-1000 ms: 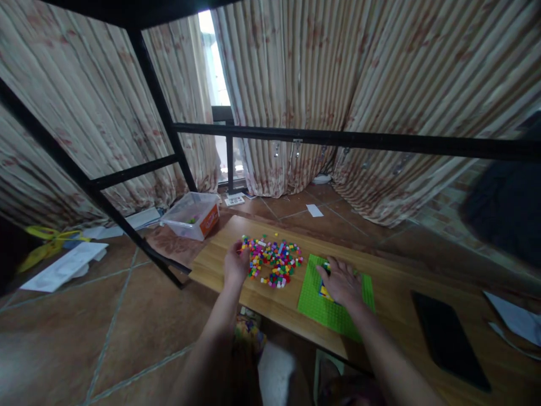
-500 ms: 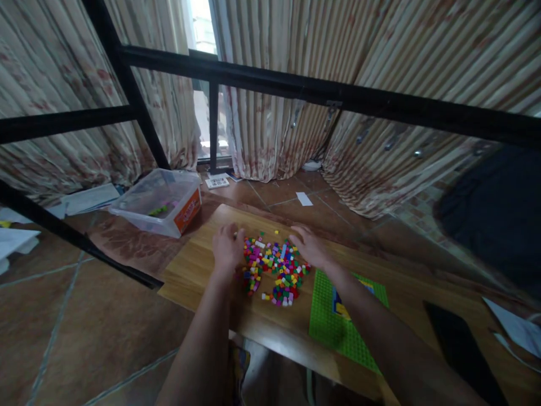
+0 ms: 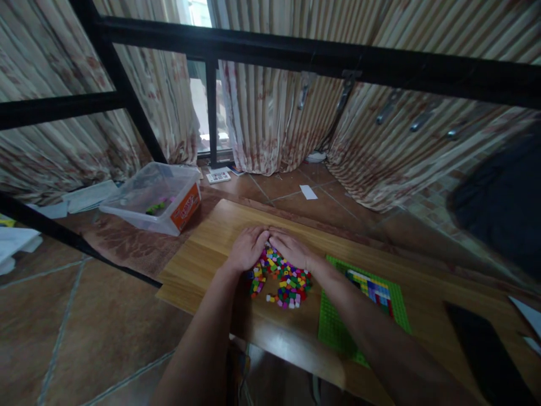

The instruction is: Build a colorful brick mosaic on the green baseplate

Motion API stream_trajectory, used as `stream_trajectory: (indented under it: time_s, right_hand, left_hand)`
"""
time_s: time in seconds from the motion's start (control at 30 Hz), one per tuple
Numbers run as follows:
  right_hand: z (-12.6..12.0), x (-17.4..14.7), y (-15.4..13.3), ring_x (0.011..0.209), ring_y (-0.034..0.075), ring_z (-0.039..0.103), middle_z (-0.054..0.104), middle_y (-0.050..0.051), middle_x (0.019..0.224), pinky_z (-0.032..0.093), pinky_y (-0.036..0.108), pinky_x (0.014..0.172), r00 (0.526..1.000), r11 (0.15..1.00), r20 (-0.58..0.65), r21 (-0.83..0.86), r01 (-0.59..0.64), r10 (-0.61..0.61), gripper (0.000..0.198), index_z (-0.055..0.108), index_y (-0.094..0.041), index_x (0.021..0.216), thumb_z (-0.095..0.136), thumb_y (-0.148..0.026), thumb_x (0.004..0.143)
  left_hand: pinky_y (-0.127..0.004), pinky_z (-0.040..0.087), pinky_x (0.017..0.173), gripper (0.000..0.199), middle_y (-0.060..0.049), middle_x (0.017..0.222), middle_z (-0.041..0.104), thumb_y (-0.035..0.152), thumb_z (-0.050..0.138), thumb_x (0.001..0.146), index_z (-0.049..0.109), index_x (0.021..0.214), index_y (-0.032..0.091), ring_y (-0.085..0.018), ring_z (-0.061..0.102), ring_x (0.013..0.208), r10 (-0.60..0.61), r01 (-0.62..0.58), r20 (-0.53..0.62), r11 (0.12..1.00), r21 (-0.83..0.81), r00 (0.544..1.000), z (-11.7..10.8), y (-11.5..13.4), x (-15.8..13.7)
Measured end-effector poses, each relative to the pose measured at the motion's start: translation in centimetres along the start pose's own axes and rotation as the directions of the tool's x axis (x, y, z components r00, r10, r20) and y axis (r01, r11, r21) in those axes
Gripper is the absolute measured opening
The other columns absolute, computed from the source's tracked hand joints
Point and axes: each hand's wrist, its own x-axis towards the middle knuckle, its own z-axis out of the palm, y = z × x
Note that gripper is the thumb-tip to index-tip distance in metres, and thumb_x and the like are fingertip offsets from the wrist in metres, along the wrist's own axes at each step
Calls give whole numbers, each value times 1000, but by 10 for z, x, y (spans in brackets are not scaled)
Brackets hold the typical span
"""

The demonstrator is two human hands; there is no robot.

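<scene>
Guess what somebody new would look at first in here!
Probably the heap of bright little bricks on the wooden table, with the left hand and right hand curved around its far side. Then maybe the green baseplate to the right, or the clear box with an orange label beyond the table's left end.

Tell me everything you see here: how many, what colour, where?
Table: one, wood-brown, centre.
Small bricks: many, mixed colours, on table.
Baseplate: one, green, right of bricks.
Brick build: one, multicoloured, on baseplate, partly hidden.
Slab: one, black, table's right end.
Floor: one, brown tiles, around table.
Box: one, clear with orange panel, left, on mat.
Papers: several, mostly white, floor and right edge.
Curtains: several, beige and reddish, behind.
Window: one, bright, between curtains.
Frame: one, black, across view.
Clips: at least five, silvery, below frame's bar.
Unclear bulk: one, blackish, right edge.
Left hand and right hand: one each, bare, cupped at bricks' far side.
</scene>
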Motion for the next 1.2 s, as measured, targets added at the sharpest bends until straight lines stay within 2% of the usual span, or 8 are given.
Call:
stream_trajectory:
  time_s: [0.3,0.43,0.57,0.67,0.8,1.0,1.13,1.2]
  right_hand:
    - [-8,-27,-20,123,18,58,65,4,130,41,36,108,980,985,-107,65,-162,169,51,62,-25,127,26,-49,101]
    - [-18,-51,-16,129,19,54,64,8,132,37,37,112,876,928,-324,14,-372,357,58,63,-20,127,21,-50,100]
    - [-8,-70,-12,130,23,51,62,12,133,34,42,114,801,852,-386,-68,-519,458,64,62,-15,127,17,-51,99]
    - [9,-75,-17,131,23,50,61,14,134,33,42,115,785,848,-429,-76,-524,447,68,61,-12,128,14,-52,99]
    - [26,-69,-29,130,21,50,61,11,133,34,42,114,788,880,-446,-2,-476,425,67,61,-18,127,13,-53,99]
    - [30,-55,-43,130,20,52,62,10,133,36,38,113,776,901,-464,151,-407,428,66,61,-18,128,14,-55,99]
    - [27,-73,-50,131,21,50,60,10,136,35,40,112,715,879,-517,200,-433,470,63,58,-19,131,18,-55,99]
    - [30,-89,-57,133,22,48,57,12,139,34,41,113,636,852,-583,220,-476,506,63,57,-17,132,18,-54,99]
  left_hand:
    - [-37,44,101,46,-9,112,72,47,33,97,70,108,21,-25,63,109,-52,57,45,991,-120,998,-10,9,-11]
    - [-34,47,96,46,-10,111,72,49,37,96,69,110,21,-25,65,107,-98,100,26,988,-121,995,-14,12,-14]
    - [-32,47,95,45,-9,106,74,50,38,96,70,106,21,-25,66,104,-115,112,-23,986,-124,993,-15,10,-13]
    - [-32,46,95,45,-9,100,74,51,37,96,71,101,21,-25,66,102,-140,130,-65,982,-139,988,-15,7,-11]
    - [-32,46,94,46,-11,98,73,50,36,97,70,100,19,-25,67,101,-174,150,-125,973,-178,977,-17,3,-12]
    - [-31,47,89,48,-12,92,73,52,38,96,69,102,16,-24,68,95,-218,166,-205,955,-245,954,-21,2,-12]
    - [-30,48,85,51,-12,92,73,53,36,96,70,104,15,-24,68,94,-221,167,-220,957,-238,950,-22,4,-11]
    - [-31,48,86,53,-12,95,74,54,35,96,70,105,15,-24,67,96,-216,163,-244,961,-222,945,-24,4,-11]
